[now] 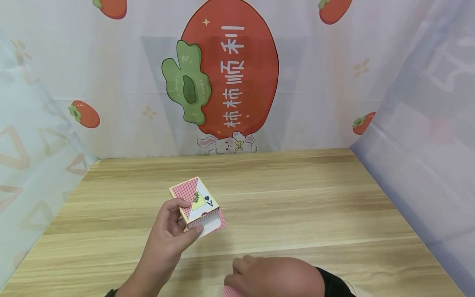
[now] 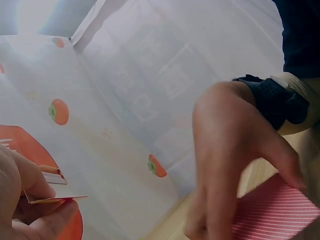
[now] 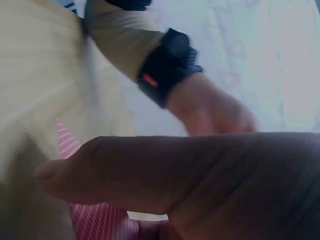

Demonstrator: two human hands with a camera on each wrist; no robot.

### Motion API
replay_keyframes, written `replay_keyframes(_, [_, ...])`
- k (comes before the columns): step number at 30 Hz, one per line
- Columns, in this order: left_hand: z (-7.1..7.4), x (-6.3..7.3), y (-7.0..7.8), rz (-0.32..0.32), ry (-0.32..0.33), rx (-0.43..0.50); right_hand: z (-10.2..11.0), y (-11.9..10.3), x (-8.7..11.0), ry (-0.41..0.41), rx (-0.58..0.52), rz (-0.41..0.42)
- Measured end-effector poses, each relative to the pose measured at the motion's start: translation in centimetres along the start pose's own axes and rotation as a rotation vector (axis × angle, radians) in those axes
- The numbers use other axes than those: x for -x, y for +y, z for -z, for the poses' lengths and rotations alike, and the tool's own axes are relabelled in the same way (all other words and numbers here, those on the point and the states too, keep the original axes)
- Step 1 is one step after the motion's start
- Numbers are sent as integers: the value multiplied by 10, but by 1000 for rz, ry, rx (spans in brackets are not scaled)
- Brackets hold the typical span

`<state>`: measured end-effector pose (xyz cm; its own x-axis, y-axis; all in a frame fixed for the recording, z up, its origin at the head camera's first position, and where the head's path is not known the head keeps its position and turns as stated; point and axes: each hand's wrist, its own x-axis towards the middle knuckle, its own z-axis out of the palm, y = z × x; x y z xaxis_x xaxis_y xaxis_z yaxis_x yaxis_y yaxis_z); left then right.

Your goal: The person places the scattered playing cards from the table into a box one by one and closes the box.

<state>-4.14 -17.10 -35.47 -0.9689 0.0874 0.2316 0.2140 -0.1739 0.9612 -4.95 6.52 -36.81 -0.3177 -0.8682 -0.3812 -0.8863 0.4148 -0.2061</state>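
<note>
In the head view my left hand (image 1: 165, 243) holds a playing card box (image 1: 198, 200) above the table, thumb at its near end and fingers along its side. The box has a red checked panel and an ace of spades corner. Its near end is open, with a white-lined flap (image 1: 212, 225) sticking out. At the near edge of the view my right hand (image 1: 274, 274) grips red-backed playing cards (image 2: 277, 210), thumb on one side and fingers on the other. Most of the cards are hidden by that hand in the head view, and their number cannot be told.
A wood-grain table (image 1: 297, 198) lies under both hands. Behind it hangs a white cloth (image 1: 304, 103) printed with persimmons, and more cloth closes off the left and right sides.
</note>
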Motion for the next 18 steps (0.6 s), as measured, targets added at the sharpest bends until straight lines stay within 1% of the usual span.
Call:
replay_keyframes(1, [0,0,0,-3,-3,6,4,2,4,31,-47,-18])
replay_keyframes(3, [0,0,-1,-8,-10,13,14,5,12,72,-37,-23])
replay_keyframes(5, [0,0,-2,-10,-10,13,22,8,20,122,-80,-36])
replay_keyframes(6, [0,0,-2,-13,-11,9,26,9,24,151,-118,-45])
replay_keyframes(9, [-1,0,-3,-14,-10,-7,37,12,36,262,-208,-51])
replay_keyframes(11, [-2,0,-3,-11,-8,-16,43,13,44,331,-244,-55])
replay_keyframes(12, [-2,0,-3,-8,-5,-20,46,13,47,358,-251,-57])
replay_keyframes(14, [-2,0,-4,-1,1,-22,51,14,52,404,-227,-72])
replay_keyframes(18, [-4,0,-4,21,13,-27,57,16,59,460,-200,-113])
